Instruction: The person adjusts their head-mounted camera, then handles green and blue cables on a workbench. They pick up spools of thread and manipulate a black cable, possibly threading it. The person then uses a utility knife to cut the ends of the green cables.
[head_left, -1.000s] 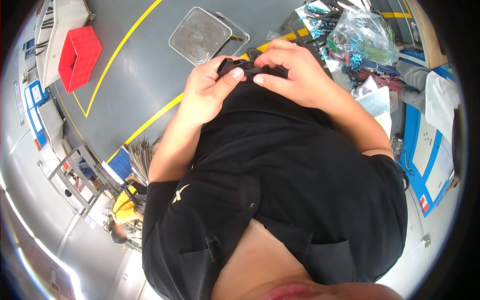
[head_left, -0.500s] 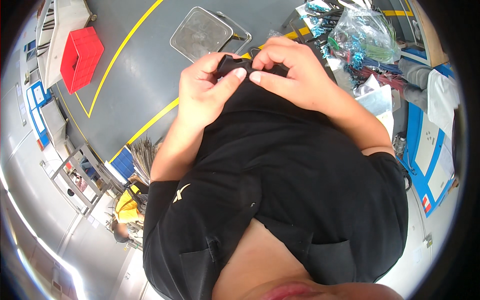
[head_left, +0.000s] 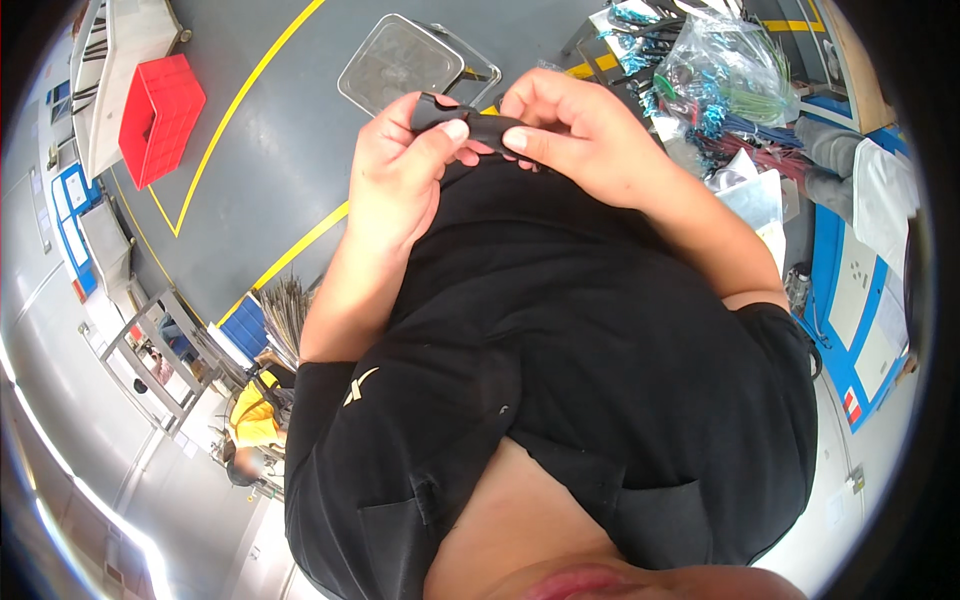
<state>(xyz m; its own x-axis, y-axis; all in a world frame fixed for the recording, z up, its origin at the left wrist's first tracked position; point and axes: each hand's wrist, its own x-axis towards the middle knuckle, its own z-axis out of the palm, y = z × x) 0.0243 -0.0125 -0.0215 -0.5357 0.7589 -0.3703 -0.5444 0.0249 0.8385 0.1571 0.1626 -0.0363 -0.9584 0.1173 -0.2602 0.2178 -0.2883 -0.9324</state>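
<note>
A black tube-like piece (head_left: 486, 130) with a notched, flared left end lies across both hands, in front of my black shirt. My left hand (head_left: 402, 165) is closed around its left end, the thumb pressed on top. My right hand (head_left: 590, 135) pinches the right end, its thumb laid along the piece and its index finger curled above. Fingertips of both hands show beneath the piece. What exactly the piece is, I cannot make out; its right end is hidden by my right hand.
Beyond my hands stands a metal-framed stool (head_left: 405, 65) on the grey floor with yellow lines. At the right, bundled cables (head_left: 715, 120) and a clear plastic bag (head_left: 735, 70) are piled up. A red crate (head_left: 160, 120) is at the far left; a person in yellow (head_left: 255, 412) is at left.
Both hands have drawn slightly apart, and more of the black piece shows between them. My left hand has shifted a little left and the piece now tilts down to the right.
</note>
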